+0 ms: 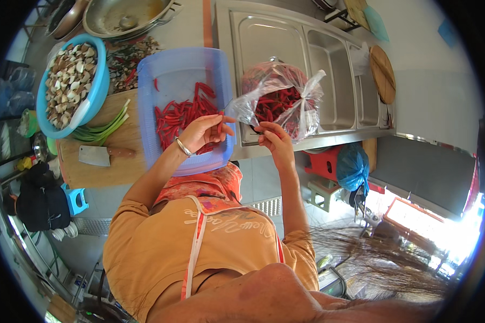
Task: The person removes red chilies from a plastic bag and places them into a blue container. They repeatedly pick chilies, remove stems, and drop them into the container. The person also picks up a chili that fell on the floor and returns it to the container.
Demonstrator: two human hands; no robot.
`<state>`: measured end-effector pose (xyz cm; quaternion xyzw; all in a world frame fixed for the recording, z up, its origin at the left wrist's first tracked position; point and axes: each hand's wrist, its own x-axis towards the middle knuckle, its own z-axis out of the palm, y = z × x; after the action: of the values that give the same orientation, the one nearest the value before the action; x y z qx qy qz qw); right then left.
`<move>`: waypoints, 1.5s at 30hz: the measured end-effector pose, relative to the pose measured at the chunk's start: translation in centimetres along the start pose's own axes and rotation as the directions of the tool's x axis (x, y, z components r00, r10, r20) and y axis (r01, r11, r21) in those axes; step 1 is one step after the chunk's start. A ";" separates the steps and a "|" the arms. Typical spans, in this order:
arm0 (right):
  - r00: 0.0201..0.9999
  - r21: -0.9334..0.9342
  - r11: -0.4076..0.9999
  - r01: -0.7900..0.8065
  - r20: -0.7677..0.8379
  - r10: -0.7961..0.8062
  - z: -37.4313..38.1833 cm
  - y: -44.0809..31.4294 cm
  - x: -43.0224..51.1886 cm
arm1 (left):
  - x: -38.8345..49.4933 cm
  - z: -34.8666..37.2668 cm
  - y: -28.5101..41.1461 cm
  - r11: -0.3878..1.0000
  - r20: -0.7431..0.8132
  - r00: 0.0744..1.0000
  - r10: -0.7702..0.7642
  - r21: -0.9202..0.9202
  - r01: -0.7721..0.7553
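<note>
My left hand, with a silver bangle at the wrist, holds a red chili pepper by its fingers, the thin stem pointing up. It hovers over the right side of a blue plastic basket, where many red chilies lie. My right hand is at the near edge of a clear plastic bag of red chilies. Its fingers are bent close together beside something small and dark; whether they grip it is unclear. The bag rests on the steel sink unit, torn or open toward the basket.
Left of the basket, a cleaver and green onions lie on a wooden board. Behind them stands a blue basin of cut mushrooms. Sink bowls lie right. A person in black is at far left.
</note>
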<state>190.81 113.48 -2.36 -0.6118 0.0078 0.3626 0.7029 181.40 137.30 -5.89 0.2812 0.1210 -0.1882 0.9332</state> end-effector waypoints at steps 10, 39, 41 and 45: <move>0.987 0.010 0.998 -0.062 0.149 0.060 2.8 1.7 0.0 | -2.1 -8.6 9.5 0.754 -0.297 0.805 0.513 -0.292 -0.588; 0.950 0.010 0.983 -0.183 0.261 0.174 3.9 5.4 -3.0 | -0.3 0.2 -7.6 0.948 0.006 0.985 -0.173 -0.270 0.168; 0.946 -0.122 0.966 -0.229 0.206 0.250 3.5 5.6 -2.9 | -0.2 0.3 -8.0 0.977 -0.024 0.994 -0.104 -0.189 0.097; 0.957 -0.230 0.950 -0.213 0.144 0.250 2.4 6.5 -2.7 | 0.0 1.3 -8.2 0.840 -0.026 0.946 0.324 0.469 -0.274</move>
<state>184.39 114.09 -6.08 -0.6444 -0.0194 0.4930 0.5843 178.09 130.19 -8.74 0.5184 0.0760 -0.0485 0.8504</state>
